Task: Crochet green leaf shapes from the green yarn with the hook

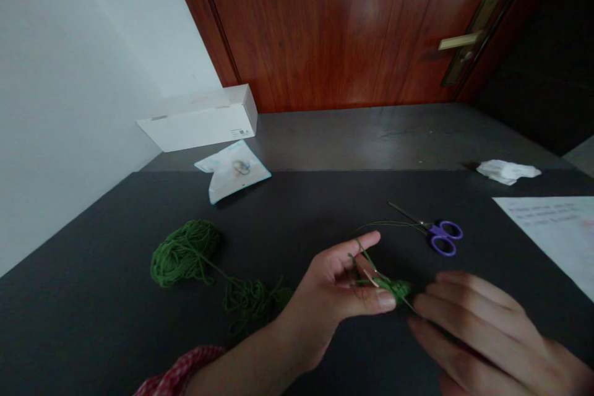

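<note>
My left hand (343, 288) pinches a small green crochet piece (399, 289) between thumb and fingers, with green yarn looped over its raised index finger. A thin crochet hook (409, 305) passes through the piece, its tip end showing among the strands by the left fingers. My right hand (477, 328), blurred, has its fingers closed round the hook's other end. A ball of green yarn (183, 253) lies to the left, and a loose tangle of yarn (250, 303) runs from it towards my left wrist, which partly hides it.
Purple-handled scissors (434, 232) lie just beyond my hands, beside a thin strand. Further back are a white packet (239, 173) and a long white box (204, 124) against the wall. At the right are crumpled white tissue (508, 171) and a printed sheet (557, 232). A wooden door (334, 25) stands behind.
</note>
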`<action>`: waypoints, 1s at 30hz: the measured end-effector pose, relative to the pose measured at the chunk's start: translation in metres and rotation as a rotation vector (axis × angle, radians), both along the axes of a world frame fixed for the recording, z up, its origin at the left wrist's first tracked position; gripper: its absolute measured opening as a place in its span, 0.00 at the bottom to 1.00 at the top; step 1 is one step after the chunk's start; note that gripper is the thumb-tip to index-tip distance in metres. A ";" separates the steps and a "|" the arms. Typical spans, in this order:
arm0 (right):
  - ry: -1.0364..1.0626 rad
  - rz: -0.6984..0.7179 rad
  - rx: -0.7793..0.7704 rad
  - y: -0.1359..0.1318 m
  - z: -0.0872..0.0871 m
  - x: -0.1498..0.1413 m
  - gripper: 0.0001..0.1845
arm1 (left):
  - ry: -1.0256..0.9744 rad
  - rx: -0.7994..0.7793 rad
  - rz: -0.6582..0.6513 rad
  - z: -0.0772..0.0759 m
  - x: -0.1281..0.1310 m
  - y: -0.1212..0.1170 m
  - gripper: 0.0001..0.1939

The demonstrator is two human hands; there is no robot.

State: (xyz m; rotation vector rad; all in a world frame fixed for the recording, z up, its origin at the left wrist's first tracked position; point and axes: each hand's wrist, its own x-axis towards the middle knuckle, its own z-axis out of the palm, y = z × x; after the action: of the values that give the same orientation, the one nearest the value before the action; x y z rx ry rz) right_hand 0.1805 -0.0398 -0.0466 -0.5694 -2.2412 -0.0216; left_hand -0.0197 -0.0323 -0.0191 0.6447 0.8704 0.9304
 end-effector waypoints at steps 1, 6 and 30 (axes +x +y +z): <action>-0.034 0.021 0.029 -0.001 0.001 0.003 0.21 | 0.023 0.004 -0.010 0.000 0.000 0.000 0.38; -0.015 0.100 -0.084 0.001 0.007 0.015 0.18 | 0.130 0.068 -0.093 -0.003 -0.004 0.003 0.35; 1.157 0.121 -1.683 0.019 0.000 -0.027 0.18 | 0.376 0.374 -0.057 -0.008 -0.003 0.005 0.28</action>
State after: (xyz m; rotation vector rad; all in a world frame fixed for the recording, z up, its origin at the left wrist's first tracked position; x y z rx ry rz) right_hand 0.1540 -0.0212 -0.0463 -0.8774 -0.6952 1.8243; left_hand -0.0224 -0.0276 -0.0274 1.1890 1.0108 0.9436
